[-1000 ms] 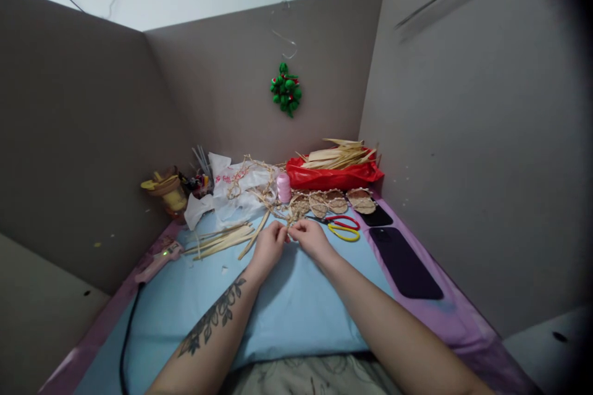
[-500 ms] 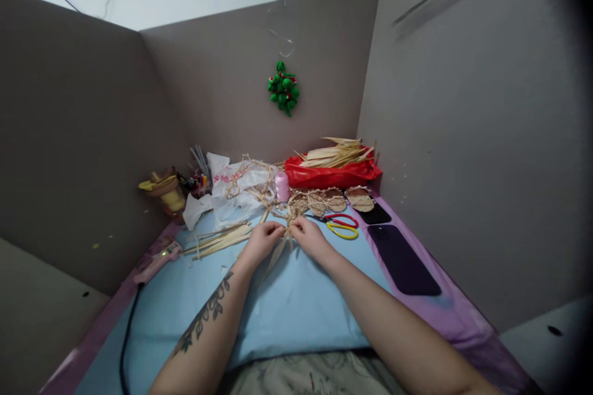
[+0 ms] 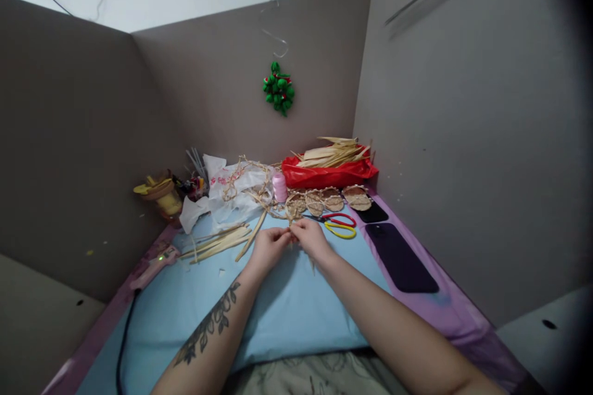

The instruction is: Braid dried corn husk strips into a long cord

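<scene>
My left hand (image 3: 267, 247) and my right hand (image 3: 311, 237) meet fingertip to fingertip over the blue cloth (image 3: 259, 308), both pinched on a thin straw strip (image 3: 291, 229) that runs up into a tangle of braided straw (image 3: 259, 188). A loose end of the strip shows just below my right hand. Behind the hands lies a row of small woven straw pieces (image 3: 324, 200). Red and yellow scissors (image 3: 340, 225) lie just right of my right hand.
Loose straw strips (image 3: 217, 242) and a pink glue gun (image 3: 151, 262) with a black cord lie left. A pink thread spool (image 3: 279, 187), white plastic bag (image 3: 222, 191), red bag of straw (image 3: 331, 171) and yellow cup (image 3: 162, 194) stand behind. Two dark phones (image 3: 401, 256) lie right. Grey partitions surround the desk.
The long strip that hung down between my hands half a second ago is gone from there; my fingertips have closed together again. The camera has turned slightly to the right.
</scene>
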Tool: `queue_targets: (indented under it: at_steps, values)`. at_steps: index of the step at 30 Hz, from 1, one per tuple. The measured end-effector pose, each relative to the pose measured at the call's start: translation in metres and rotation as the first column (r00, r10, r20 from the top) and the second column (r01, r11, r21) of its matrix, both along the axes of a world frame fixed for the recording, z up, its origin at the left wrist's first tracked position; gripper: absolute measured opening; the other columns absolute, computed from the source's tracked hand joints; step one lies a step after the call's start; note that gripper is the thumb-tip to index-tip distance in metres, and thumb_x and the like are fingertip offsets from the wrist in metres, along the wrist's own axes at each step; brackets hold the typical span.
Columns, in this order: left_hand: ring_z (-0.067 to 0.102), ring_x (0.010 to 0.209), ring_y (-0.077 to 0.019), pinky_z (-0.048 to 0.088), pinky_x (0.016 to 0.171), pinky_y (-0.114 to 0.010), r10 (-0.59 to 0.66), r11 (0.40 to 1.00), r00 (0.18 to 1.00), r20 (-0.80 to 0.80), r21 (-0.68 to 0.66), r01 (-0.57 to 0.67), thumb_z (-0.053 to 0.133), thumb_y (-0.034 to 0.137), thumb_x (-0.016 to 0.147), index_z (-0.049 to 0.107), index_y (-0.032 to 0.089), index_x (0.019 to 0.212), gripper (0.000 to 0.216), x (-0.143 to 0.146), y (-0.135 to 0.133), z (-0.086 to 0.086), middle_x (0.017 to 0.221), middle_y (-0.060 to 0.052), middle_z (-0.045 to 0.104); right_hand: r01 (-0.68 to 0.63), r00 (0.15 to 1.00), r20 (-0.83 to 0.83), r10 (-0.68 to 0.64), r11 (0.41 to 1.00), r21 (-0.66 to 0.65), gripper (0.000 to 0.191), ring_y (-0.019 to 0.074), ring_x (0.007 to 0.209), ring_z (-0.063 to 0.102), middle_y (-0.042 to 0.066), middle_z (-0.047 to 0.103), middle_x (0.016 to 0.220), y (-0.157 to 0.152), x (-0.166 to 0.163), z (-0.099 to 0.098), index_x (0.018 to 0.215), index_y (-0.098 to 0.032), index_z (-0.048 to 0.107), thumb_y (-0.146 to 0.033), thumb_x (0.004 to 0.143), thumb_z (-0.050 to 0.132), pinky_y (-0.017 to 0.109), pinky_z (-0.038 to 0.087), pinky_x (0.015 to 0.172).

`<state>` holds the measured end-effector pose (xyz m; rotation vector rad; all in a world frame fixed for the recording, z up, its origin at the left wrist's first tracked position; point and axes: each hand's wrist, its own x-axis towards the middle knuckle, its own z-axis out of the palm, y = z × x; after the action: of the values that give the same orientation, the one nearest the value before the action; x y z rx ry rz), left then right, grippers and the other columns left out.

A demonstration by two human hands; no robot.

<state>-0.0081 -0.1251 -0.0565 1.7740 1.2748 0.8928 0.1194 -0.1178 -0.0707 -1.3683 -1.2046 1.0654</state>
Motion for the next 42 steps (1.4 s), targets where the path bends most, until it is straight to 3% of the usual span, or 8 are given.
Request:
queue_targets:
  at_steps: [8, 12, 18, 22, 25, 29, 36, 42]
  values:
    - [0.049, 0.069, -0.0157, 0.036, 0.065, -0.026, -0.162, 0.952, 0.929, -0.333, 0.196, 0.236, 0.043, 0.021, 0.081, 0.065, 0.014, 0.08, 0.023, 0.009, -0.015, 0.014, 0.068, -0.002, 0.054, 0.055, 0.962, -0.265, -0.057, 0.998, -0.015, 0.014, 0.0086, 0.045, 0.038, -0.004, 0.047, 0.045, 0.005, 0.003, -0.008, 0.051, -0.016, 0.055, -0.028, 0.058, 0.055, 0.022, 0.028, 0.046]
    - [0.05, 0.07, -0.0156, 0.039, 0.066, -0.026, -0.13, 0.956, 0.937, -0.325, 0.21, 0.206, 0.044, 0.023, 0.083, 0.066, 0.016, 0.096, 0.027, 0.004, -0.013, 0.013, 0.071, -0.002, 0.053, 0.142, 0.968, -0.216, -0.131, 0.989, 0.037, 0.009, 0.0097, 0.048, 0.04, -0.005, 0.045, 0.047, 0.012, -0.001, -0.019, 0.052, -0.018, 0.049, -0.025, 0.058, 0.05, 0.022, 0.029, 0.047]
    - [0.058, 0.09, -0.0205, 0.045, 0.075, -0.03, 0.116, 0.955, 0.991, -0.063, 0.28, -0.094, 0.052, 0.027, 0.08, 0.068, 0.015, 0.102, 0.03, -0.003, 0.002, 0.001, 0.098, -0.01, 0.066, 0.067, 0.973, -0.226, -0.052, 0.996, 0.056, 0.006, 0.0095, 0.045, 0.038, -0.007, 0.043, 0.046, 0.014, -0.005, -0.02, 0.057, -0.019, 0.047, -0.025, 0.06, 0.048, 0.022, 0.027, 0.045]
    - [0.063, 0.084, -0.0207, 0.047, 0.076, -0.029, 0.037, 0.991, 0.998, -0.054, 0.129, -0.029, 0.06, 0.032, 0.075, 0.069, 0.016, 0.1, 0.031, 0.001, 0.0, 0.004, 0.092, -0.006, 0.071, 0.02, 0.959, -0.285, 0.003, 0.997, 0.075, 0.009, 0.0087, 0.046, 0.037, -0.007, 0.043, 0.047, 0.008, -0.007, -0.015, 0.057, -0.018, 0.048, -0.026, 0.059, 0.052, 0.022, 0.028, 0.046]
    - [0.063, 0.079, -0.0199, 0.045, 0.075, -0.027, 0.024, 0.982, 0.991, -0.134, 0.189, 0.001, 0.06, 0.031, 0.073, 0.071, 0.018, 0.095, 0.027, 0.001, -0.003, 0.01, 0.085, -0.003, 0.072, -0.041, 0.942, -0.33, 0.06, 0.997, 0.066, 0.01, 0.0085, 0.047, 0.038, -0.006, 0.044, 0.048, 0.004, -0.008, -0.01, 0.057, -0.018, 0.047, -0.026, 0.058, 0.053, 0.021, 0.029, 0.047]
    - [0.061, 0.071, -0.019, 0.042, 0.066, -0.025, 0.05, 0.97, 0.979, -0.2, 0.243, 0.0, 0.059, 0.032, 0.075, 0.072, 0.019, 0.087, 0.022, -0.002, -0.002, 0.011, 0.078, -0.003, 0.072, -0.06, 0.971, -0.228, 0.078, 0.995, 0.085, 0.008, 0.0091, 0.049, 0.04, -0.005, 0.045, 0.05, 0.004, -0.006, -0.008, 0.059, -0.017, 0.049, -0.024, 0.061, 0.051, 0.021, 0.031, 0.049]
    - [0.052, 0.059, -0.014, 0.033, 0.058, -0.023, 0.061, 0.98, 0.979, -0.194, 0.198, -0.022, 0.055, 0.03, 0.075, 0.067, 0.016, 0.071, 0.019, -0.007, 0.007, 0.005, 0.063, -0.002, 0.063, -0.072, 0.977, 0.21, 0.026, 0.975, 0.21, 0.006, 0.0117, 0.057, 0.044, -0.004, 0.05, 0.057, 0.004, 0.006, -0.008, 0.064, -0.018, 0.052, -0.021, 0.068, 0.048, 0.023, 0.032, 0.056]
    - [0.046, 0.061, -0.0118, 0.035, 0.059, -0.022, -0.046, 0.997, 0.999, 0.001, 0.061, 0.046, 0.044, 0.032, 0.08, 0.053, 0.015, 0.069, 0.022, 0.0, 0.006, 0.007, 0.063, 0.002, 0.051, -0.118, 0.992, 0.068, 0.107, 0.975, 0.188, 0.011, 0.0105, 0.054, 0.042, -0.004, 0.048, 0.055, 0.002, 0.007, -0.003, 0.062, -0.018, 0.051, -0.026, 0.068, 0.052, 0.022, 0.031, 0.053]
